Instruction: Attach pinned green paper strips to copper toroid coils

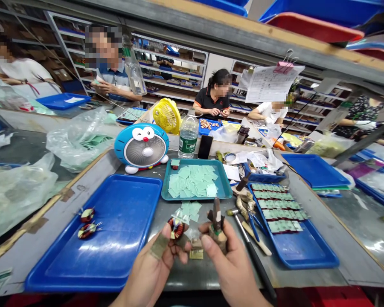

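Observation:
My left hand (158, 256), with tape on its thumb, pinches a copper-wound toroidal coil (176, 229). A pale green plate (180, 216) sits at the coil's top. Close beside it, my right hand (225, 249) is closed around a dark, stubby tool (216, 213) that points upward; its lower part is hidden by the fingers. Beyond both hands lie loose green plates (192, 209) on the bench. Two more wound coils (87, 230) rest in the blue tray (99, 256) on the left. Rows of coils with green plates (277, 204) fill part of the right blue tray (310, 245).
A teal tray (225, 187) heaped with green plates stands ahead. Right of my hands lie a hammer (243, 226) and blue-handled pliers (257, 224). A blue cartoon fan (141, 147), water bottle (188, 138) and phone (205, 147) line the back. Several people work beyond the partition.

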Available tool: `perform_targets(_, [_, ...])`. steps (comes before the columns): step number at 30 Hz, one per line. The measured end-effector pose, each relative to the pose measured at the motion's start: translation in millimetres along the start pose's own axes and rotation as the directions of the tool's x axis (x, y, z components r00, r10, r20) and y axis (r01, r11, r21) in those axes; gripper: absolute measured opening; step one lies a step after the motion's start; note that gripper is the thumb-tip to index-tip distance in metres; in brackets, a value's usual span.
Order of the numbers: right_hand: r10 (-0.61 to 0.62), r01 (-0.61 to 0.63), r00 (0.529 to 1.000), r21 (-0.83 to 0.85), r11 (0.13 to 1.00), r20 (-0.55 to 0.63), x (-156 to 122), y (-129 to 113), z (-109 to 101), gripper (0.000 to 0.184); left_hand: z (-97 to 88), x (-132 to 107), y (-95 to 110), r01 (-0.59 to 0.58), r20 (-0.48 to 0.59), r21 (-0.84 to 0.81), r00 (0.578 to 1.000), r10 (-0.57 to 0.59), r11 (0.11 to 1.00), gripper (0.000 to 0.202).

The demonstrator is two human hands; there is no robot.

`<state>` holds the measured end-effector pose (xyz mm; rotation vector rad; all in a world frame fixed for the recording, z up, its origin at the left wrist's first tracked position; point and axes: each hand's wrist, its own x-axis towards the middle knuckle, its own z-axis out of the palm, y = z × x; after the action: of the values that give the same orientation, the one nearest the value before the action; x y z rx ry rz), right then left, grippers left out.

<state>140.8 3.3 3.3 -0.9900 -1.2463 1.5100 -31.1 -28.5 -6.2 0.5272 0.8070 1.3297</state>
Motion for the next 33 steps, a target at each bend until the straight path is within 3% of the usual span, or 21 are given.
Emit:
perform_targets(3, [0.04,-0.045,0.998,-0.125,0.991,-0.037,-4,11,-11,0.038,1.9,1,4,0.038,-0.009,-0.171,0.999,-0.04,0.985,0.038])
perform_targets(10, [0.145,-0.144,0.989,-0.216,0.966,-0.011,-15,31,-21,0.056,-1.7,4,12,0.113,0.065,-0.484,0.994,-0.093,0.868,0.033])
perform_targets(18, [0.181,-0.17,0.983,-0.249,0.954,0.024,-18,35,-27,0.058,-1.8,-3,20,0.117,0.161,-0.589,0.987,-0.026,0.799,0.034])
perform_targets(23, [0.229,-0.24,0.971,-0.235,0.942,-0.072,-23,44,-28,0.068,0.0,-4,23,0.114,0.155,-0.589,0.987,-0.027,0.8,0.032])
perform_targets(26, [0.174,-0.188,0.981,-0.213,0.959,-0.083,-25,41,-24,0.06,1.9,-3,18,0.075,0.109,-0.544,0.994,-0.019,0.835,0.031])
perform_targets(30, [0.016,-0.018,1.0,-0.111,0.994,-0.014,-21,26,-2,0.038,3.2,-3,-4,-0.029,0.02,-0.302,0.999,0.036,0.953,0.037])
perform_targets(33, [-0.062,0.06,0.998,0.066,0.996,0.029,-12,13,17,0.035,3.1,-4,-19,-0.037,0.005,-0.065,0.999,0.038,0.997,0.045])
